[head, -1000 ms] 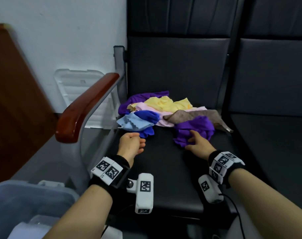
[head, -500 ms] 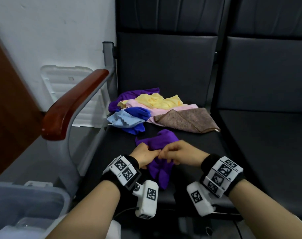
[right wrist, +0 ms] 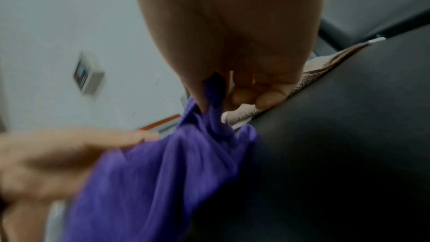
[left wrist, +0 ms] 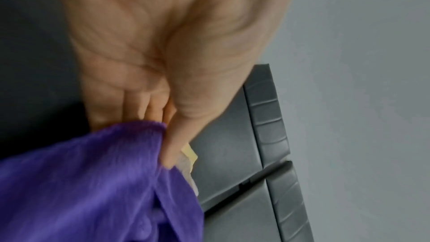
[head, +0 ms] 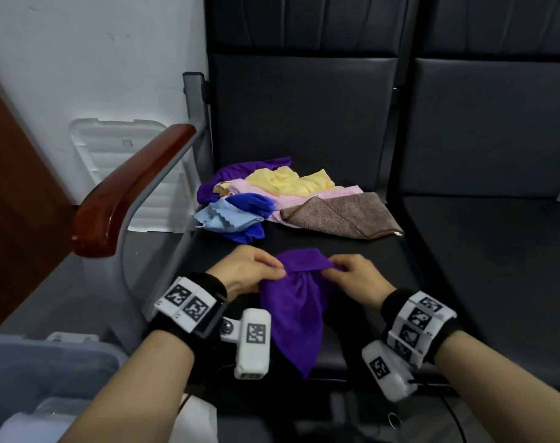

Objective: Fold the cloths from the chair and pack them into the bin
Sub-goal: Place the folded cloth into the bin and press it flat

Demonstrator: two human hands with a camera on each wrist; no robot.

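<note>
The left hand [head: 246, 271] and right hand [head: 352, 273] each pinch the purple cloth [head: 296, 318] above the black chair seat [head: 352, 247]. Other cloths [head: 291, 199] lie heaped behind. A white wall [head: 96, 59] stands left.

Pinched at its top edge by left hand [head: 243, 273] and right hand [head: 355, 276], purple cloth [head: 296, 318] draped over chair [head: 352, 251] seat front.

A purple cloth [head: 296, 302] is seen on the black chair seat [head: 352, 251]. Behind it, yellow [head: 288, 180], pink [head: 304, 199], brown [head: 339, 214], royal blue [head: 250, 203] and light blue [head: 224, 215] cloths are heaped. A reddish-brown armrest [head: 128, 190] is shown.
</note>
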